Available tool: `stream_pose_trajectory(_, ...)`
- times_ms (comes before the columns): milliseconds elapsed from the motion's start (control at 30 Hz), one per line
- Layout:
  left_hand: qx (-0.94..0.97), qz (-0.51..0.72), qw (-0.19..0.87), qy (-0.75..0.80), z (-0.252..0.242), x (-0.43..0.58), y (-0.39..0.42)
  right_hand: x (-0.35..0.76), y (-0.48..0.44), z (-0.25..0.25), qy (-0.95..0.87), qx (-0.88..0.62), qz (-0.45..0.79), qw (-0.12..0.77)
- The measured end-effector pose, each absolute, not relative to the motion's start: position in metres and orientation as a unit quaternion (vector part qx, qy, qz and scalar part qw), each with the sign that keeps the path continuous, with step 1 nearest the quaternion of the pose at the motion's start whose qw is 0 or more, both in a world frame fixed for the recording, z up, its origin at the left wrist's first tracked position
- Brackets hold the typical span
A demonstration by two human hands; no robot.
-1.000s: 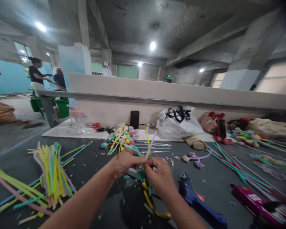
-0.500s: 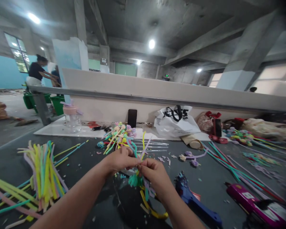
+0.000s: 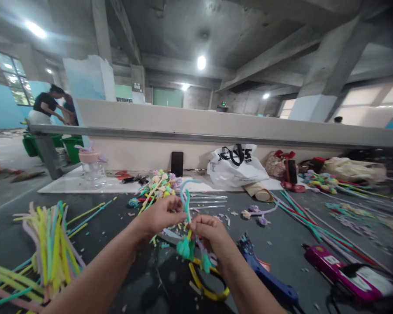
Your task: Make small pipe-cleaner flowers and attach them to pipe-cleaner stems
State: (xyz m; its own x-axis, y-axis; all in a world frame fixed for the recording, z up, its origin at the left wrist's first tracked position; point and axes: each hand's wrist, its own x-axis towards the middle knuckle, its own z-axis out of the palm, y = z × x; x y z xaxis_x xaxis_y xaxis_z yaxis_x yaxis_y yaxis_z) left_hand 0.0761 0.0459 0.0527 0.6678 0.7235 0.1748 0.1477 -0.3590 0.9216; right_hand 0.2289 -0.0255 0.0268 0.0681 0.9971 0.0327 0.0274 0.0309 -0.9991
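Observation:
My right hand [image 3: 209, 233] pinches a small bunch of pipe cleaners [image 3: 187, 204] between thumb and fingertips. Teal and pale blue ends stick up above the grip, and a fluffy teal tuft [image 3: 184, 248] hangs below it. On the other side, my left hand [image 3: 165, 213] has its thumb near the stems, with a gap between thumb and curled fingers. Directly under the hands lie scissors with yellow handles [image 3: 209, 296], their blades partly covered. A blue glue gun [image 3: 265, 274] rests to the right of my right hand.
A pile of loose pipe cleaners [image 3: 50, 244] lies at left. Finished-looking fuzzy flowers [image 3: 160, 183] are heaped behind my hands. Along the back stand a clear jar [image 3: 93, 172], a phone [image 3: 177, 163] and a white bag [image 3: 236, 168]. A magenta tool [image 3: 340, 270] lies at right. Two people stand far left.
My left fingers have loosened and drawn slightly apart from the stems, while my right hand keeps its pinch. The upright yellow and lilac ends no longer show there. The view has shifted slightly.

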Motion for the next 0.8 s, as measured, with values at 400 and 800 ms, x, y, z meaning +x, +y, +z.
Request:
stream_pose_trajectory(400, 0.953, 0.195, 0.171, 0.156, 0.091, 0.067, 0.05, 0.239, -0.028, 0.023, -0.333, -0.297, 0.717, 0.535)
stream_pose_trajectory(800, 0.861, 0.202, 0.445, 0.142, 0.073, 0.077, 0.052, 0.245, -0.02, 0.016, -0.334, -0.321, 0.731, 0.502)
